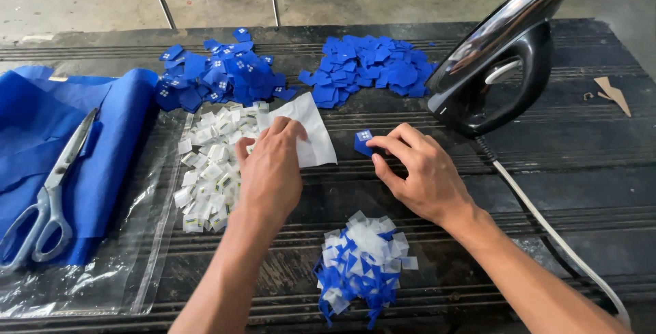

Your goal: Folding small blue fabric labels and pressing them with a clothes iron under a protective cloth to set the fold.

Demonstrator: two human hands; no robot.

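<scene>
2 hands (270, 170), 1 iron (502, 54), 1 scissors (48, 197)

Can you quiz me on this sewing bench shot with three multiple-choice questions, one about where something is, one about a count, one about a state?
1. Where do the scissors lie?
A. on the blue cloth at the left
B. beside the iron
C. on the scrap heap

2. How many heaps of blue squares lie along the far side of the table?
A. one
B. two
C. four

3. How does the iron stand?
A. flat on its soleplate
C. hanging from its cord
B. tipped up on its heel

Answers:
1. A, their blades and handles rest on the folded blue cloth.
2. B, a left heap and a right heap lie apart.
3. B, its soleplate faces up and outward while its rear end rests on the table.
</scene>
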